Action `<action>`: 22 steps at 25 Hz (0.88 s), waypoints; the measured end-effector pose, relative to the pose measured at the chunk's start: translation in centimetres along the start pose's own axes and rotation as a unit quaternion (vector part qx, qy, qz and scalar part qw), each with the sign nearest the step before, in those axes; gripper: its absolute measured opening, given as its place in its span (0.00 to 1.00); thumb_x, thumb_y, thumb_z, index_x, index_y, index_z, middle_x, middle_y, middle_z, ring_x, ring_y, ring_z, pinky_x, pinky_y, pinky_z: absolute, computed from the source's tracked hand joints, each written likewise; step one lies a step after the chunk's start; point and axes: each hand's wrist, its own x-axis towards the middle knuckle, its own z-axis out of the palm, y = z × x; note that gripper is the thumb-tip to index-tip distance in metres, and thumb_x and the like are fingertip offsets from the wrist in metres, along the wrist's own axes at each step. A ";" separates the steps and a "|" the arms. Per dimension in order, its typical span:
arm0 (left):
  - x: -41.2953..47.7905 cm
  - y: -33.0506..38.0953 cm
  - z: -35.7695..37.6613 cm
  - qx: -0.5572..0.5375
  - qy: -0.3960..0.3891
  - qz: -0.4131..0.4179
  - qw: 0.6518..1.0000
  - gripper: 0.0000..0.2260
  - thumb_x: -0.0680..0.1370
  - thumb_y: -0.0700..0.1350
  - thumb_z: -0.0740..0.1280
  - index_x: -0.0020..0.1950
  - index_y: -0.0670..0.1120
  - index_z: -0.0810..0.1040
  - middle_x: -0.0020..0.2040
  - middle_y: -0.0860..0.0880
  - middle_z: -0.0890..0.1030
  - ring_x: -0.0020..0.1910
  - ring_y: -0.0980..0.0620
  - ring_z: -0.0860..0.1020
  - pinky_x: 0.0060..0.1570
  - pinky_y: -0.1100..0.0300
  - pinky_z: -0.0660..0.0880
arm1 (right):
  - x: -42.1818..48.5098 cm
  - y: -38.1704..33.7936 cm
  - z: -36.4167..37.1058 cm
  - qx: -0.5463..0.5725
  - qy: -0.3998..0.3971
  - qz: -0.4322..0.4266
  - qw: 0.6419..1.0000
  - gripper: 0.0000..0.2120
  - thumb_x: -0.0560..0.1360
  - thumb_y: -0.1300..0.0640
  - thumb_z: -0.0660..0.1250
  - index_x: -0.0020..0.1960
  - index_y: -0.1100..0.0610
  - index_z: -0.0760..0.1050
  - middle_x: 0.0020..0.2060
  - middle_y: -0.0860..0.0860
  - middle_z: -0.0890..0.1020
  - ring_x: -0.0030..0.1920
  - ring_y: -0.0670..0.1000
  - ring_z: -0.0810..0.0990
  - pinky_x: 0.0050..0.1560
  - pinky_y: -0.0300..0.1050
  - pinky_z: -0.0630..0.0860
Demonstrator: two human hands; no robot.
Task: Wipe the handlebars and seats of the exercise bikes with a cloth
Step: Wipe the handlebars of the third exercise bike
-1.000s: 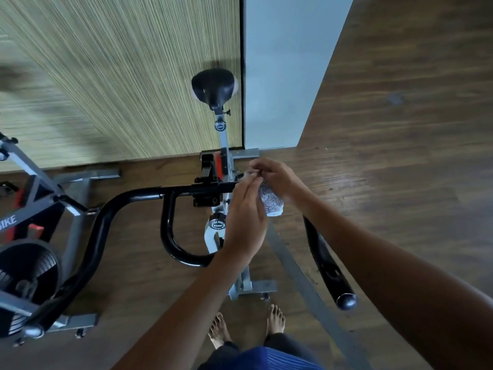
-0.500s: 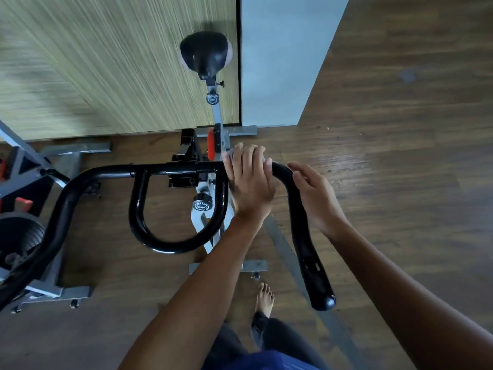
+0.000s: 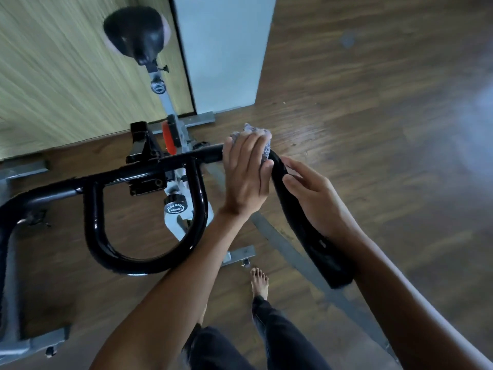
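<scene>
a person's left hand (image 3: 245,173) clamps the cloth (image 3: 257,134) over the right bend of the exercise bike's handlebar (image 3: 120,175), fingers together and curled. the right hand (image 3: 316,200), beside the bar a half-second ago, now wraps it. wiping looks under way; the seat (image 3: 136,33) waits.

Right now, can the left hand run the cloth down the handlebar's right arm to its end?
Probably not yet. The left hand holds the cloth on the bend, and the right hand grips the handlebar just below it, blocking the way.
</scene>
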 end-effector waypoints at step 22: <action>-3.4 3.2 1.1 -0.377 -0.010 0.006 0.926 0.18 0.80 0.38 0.51 0.56 0.33 0.79 0.57 0.39 0.79 0.64 0.40 0.72 0.75 0.40 0.54 | -9.4 -2.2 4.0 -0.038 0.447 -0.025 0.894 0.12 0.81 0.54 0.62 0.48 0.53 0.84 0.43 0.44 0.86 0.46 0.44 0.85 0.54 0.52 0.80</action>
